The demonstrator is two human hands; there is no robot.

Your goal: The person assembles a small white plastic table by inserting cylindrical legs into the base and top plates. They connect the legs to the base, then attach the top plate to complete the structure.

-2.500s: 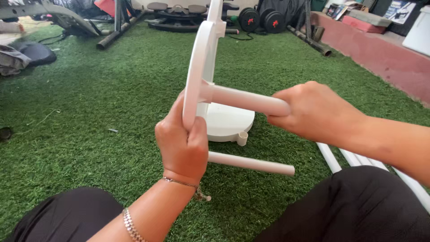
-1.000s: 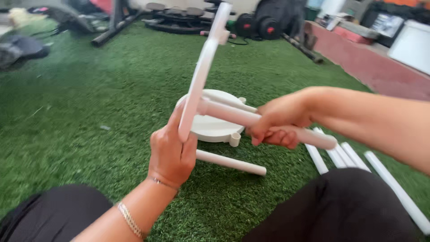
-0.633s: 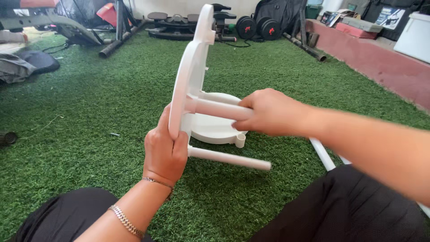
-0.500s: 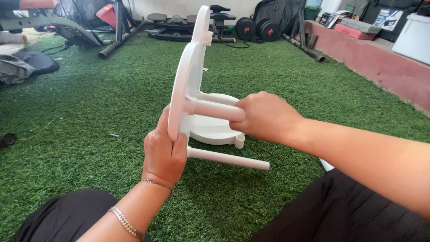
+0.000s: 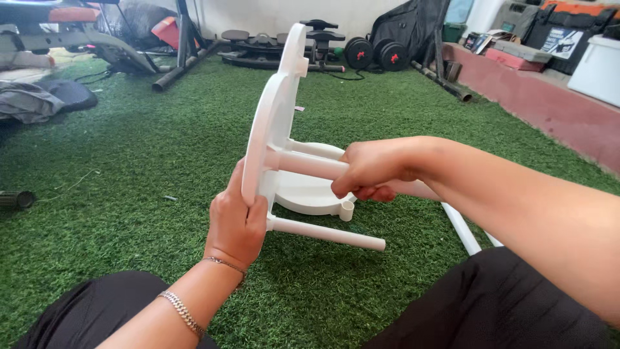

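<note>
The left hand [image 5: 237,223] keeps its grip wrapped around the lower edge of the white round panel [image 5: 271,119], which stands on edge, nearly upright, above the green turf [image 5: 129,161]. A lower white tube [image 5: 326,232] juts from the panel, free. Compared with half a second ago, the right hand [image 5: 373,169] sits slightly further right along the upper white tube [image 5: 310,165], fingers closed around it. Behind lies a second white round panel [image 5: 310,194], flat on the turf.
</note>
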